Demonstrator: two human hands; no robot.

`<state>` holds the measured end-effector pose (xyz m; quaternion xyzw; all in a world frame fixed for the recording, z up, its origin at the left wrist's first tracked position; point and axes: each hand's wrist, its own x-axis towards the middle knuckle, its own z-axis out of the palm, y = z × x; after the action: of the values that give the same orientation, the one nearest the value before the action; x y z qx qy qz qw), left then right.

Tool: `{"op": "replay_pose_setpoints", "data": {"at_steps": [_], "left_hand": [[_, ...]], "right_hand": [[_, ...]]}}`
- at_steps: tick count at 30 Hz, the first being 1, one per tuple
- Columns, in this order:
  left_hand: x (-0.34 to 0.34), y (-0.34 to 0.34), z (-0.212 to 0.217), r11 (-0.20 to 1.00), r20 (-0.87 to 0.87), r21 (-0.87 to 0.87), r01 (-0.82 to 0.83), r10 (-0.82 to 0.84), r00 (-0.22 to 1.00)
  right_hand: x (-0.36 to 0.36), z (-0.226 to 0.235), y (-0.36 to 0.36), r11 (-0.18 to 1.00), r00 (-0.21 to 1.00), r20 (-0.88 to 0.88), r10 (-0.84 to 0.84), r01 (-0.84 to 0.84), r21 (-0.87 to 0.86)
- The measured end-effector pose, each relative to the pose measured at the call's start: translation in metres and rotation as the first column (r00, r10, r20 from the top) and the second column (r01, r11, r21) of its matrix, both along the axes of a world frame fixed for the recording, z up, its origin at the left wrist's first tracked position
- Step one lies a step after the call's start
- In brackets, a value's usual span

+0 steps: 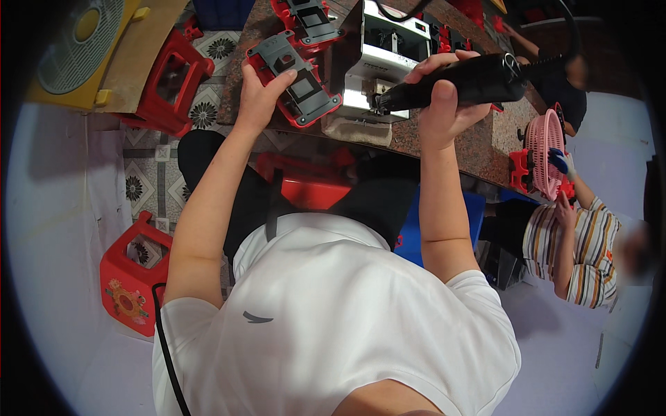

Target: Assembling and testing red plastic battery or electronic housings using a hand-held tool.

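Note:
My left hand is closed round the near left edge of a red-and-grey plastic housing, thumb on its grey top. The housing is tilted at the table's front edge. My right hand grips a black electric screwdriver, lying nearly level and pointing left. The screwdriver's tip is at the front of a white box-shaped machine, which looks like a screw feeder; whether the tip touches a screw is too small to tell. Just beyond the held housing lies a similar red-and-grey housing.
The speckled stone table carries several red parts behind the machine. A coiled cable runs from the screwdriver. To the right, a person in a striped shirt handles a pink basket. Red stools and a yellow fan are at left.

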<state>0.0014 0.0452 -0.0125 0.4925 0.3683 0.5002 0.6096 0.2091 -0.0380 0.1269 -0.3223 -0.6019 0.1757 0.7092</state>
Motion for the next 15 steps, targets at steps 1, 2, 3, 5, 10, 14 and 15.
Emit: {"op": "replay_pose_setpoints", "data": {"at_steps": [1,2,3,5,10,14,15], "left_hand": [[0.000,-0.001,0.000,1.000,-0.001,0.001,0.005,-0.005,1.000],[0.000,-0.001,0.001,1.000,-0.047,-0.006,0.003,-0.004,0.999],[-0.001,-0.001,0.001,1.000,-0.091,-0.012,0.002,-0.003,0.996],[-0.004,0.000,0.000,1.000,-0.075,-0.011,0.001,-0.002,0.997],[-0.008,0.001,-0.004,1.000,-0.090,-0.022,-0.002,0.000,0.996],[-0.008,0.000,-0.009,0.999,-0.083,0.033,-0.018,0.021,0.996],[-0.009,0.001,-0.010,0.999,-0.079,0.036,-0.014,0.017,0.997]], "right_hand": [[0.001,-0.003,-0.003,1.000,1.000,-0.001,-0.009,0.009,0.007],[0.003,-0.006,-0.003,1.000,1.000,0.020,-0.006,0.006,0.019],[0.004,-0.008,-0.003,1.000,1.000,0.020,-0.012,0.012,0.020],[0.002,-0.009,-0.002,0.999,0.999,-0.017,-0.035,0.035,0.018],[0.006,0.017,0.026,0.948,1.000,-0.030,-0.006,-0.003,-0.319],[-0.030,0.051,0.041,0.981,0.968,-0.248,-0.027,-0.021,-0.192],[-0.040,0.050,0.048,0.982,0.967,-0.253,-0.014,-0.034,-0.187]]}}
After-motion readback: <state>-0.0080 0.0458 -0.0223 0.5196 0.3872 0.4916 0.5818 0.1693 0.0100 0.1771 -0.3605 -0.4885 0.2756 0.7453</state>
